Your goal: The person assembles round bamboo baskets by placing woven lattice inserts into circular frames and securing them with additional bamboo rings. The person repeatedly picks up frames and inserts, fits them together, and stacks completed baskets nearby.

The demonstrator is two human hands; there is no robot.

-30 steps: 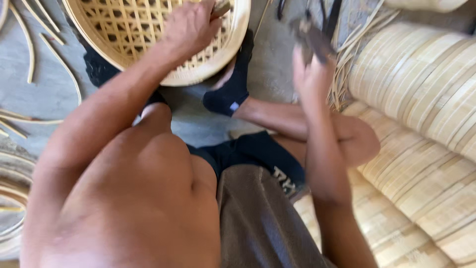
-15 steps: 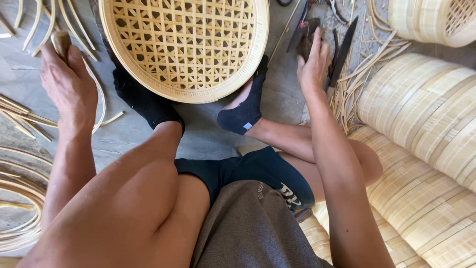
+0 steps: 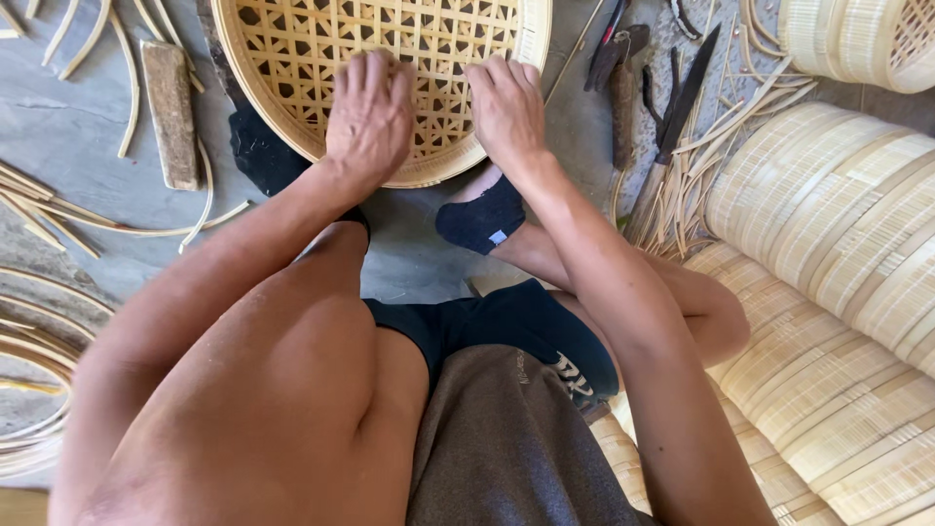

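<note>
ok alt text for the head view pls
Seen from above, a seated person presses the left hand and right hand flat on the open weave of a round bamboo tray on the floor. Cutting tools lie right, bamboo strips left.

One round open-weave bamboo tray. Two bare hands, left hand and right hand. One wooden block. Two black socks. One long dark knife. Three rolled bamboo cylinders along the floor's right edge.
</note>
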